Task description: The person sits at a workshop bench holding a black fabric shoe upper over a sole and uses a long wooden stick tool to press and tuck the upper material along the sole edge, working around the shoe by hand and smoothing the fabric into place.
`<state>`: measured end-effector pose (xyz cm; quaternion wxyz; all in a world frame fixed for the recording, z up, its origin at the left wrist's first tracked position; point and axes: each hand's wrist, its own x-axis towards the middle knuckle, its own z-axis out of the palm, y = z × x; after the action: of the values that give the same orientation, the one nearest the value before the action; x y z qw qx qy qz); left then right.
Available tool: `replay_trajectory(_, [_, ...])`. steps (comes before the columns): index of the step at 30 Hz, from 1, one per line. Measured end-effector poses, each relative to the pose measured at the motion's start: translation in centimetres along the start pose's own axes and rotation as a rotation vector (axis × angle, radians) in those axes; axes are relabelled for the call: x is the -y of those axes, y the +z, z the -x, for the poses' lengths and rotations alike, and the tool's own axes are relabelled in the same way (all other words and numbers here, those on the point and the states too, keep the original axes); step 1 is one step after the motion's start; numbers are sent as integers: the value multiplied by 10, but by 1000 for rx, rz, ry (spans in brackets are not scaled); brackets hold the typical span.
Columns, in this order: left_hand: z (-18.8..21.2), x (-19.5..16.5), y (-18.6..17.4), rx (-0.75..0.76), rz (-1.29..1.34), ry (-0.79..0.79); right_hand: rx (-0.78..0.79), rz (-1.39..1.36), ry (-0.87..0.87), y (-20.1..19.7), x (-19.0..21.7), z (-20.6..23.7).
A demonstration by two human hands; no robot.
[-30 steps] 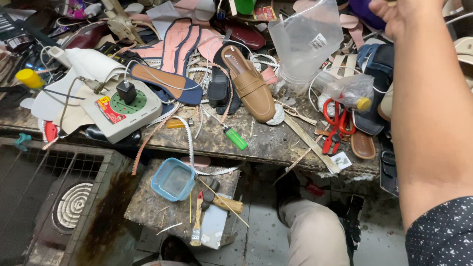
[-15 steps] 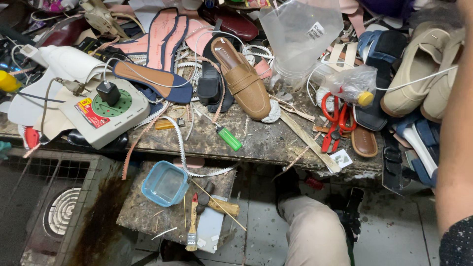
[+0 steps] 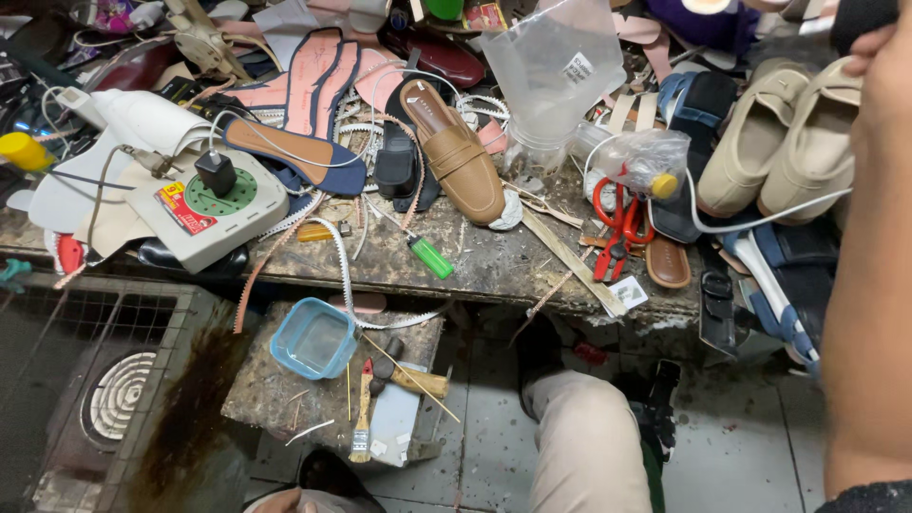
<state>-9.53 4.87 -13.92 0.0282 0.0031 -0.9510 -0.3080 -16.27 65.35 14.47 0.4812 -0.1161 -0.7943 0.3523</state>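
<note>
At the far left of the bench, a white box with a green dial is seen among cables and cut soles. Below it, on a lower slab, a blue plastic tub and a small brush are laid side by side. Toward the middle, a brown loafer is set sole-down, with a green lighter just in front of it and a clear plastic container behind. Further right, red scissors lie beside a knotted plastic bag. A pair of beige shoes is stood upright near the back, well apart from the loafer. The right hand is raised at the top right corner, just beside the beige shoes, so the work is judged to be a reach at that end. A clean pick there would call for care with the white cable draped under the shoes. The hand is cut off by the frame edge, and it cannot be told whether its fingers are apart or closed on the dark shape above them. The left hand is not seen.
</note>
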Motion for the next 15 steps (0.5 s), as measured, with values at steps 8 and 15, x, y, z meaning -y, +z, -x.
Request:
replay_trajectory(8, [29,12,-12,-88,102,91,32,-441,182,-48,128,206])
replay_trajectory(15, [90,-55,-77,-398,208,463,791,-517,-40,-31,186,266])
